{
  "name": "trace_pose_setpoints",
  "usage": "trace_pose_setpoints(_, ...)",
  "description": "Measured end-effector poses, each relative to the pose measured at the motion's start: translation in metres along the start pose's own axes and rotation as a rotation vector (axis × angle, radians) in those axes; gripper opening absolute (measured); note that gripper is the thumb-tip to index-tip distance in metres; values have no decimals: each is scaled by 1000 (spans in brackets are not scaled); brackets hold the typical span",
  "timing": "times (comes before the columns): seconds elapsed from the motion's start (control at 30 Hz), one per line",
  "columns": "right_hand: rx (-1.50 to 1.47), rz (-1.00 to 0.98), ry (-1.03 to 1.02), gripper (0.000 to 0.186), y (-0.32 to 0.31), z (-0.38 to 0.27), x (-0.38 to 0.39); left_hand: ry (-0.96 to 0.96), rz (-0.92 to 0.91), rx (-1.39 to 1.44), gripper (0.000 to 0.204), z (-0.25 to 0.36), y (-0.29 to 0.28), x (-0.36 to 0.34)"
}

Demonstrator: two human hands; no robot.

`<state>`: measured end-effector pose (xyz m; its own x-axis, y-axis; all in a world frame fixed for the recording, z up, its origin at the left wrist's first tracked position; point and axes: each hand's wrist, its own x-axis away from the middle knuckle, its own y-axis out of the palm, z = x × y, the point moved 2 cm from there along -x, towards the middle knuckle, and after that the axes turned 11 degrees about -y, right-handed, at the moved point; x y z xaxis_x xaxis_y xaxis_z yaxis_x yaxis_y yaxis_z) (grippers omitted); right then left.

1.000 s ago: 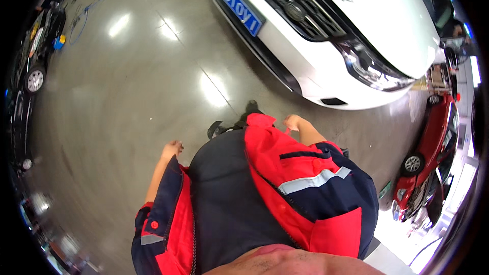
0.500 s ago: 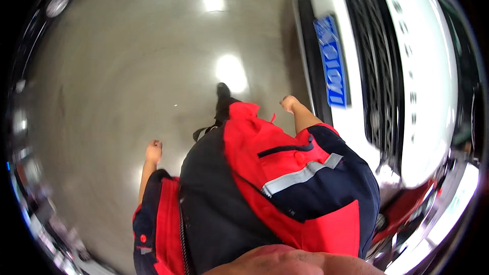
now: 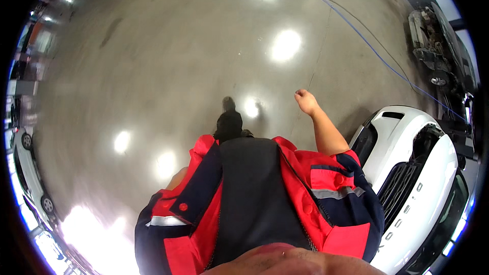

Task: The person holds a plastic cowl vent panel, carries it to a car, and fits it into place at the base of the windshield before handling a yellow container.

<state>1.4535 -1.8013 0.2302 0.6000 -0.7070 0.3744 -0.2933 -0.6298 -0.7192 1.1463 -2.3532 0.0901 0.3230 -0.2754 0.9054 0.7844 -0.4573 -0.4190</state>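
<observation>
Right hand (image 3: 306, 102) now farther from car (image 3: 407, 173)

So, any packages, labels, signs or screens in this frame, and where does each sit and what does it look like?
No packages, signs or screens show.
Raised lettering: small pale characters in a row along the white car's front edge, lower right.
Reflective strips: grey bands on the red and navy jacket.
The right hand holds nothing.
</observation>
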Motion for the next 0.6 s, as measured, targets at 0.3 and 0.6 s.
trace_pose_setpoints(0.3, 226, -432, 276, 44, 13, 120, -35, 118, 325, -159, 39, 257, -436, -81)
trace_pose_setpoints(0.6, 353, -684, 17, 40, 7, 209, -155, 119, 496, 130, 37, 417, -607, -156)
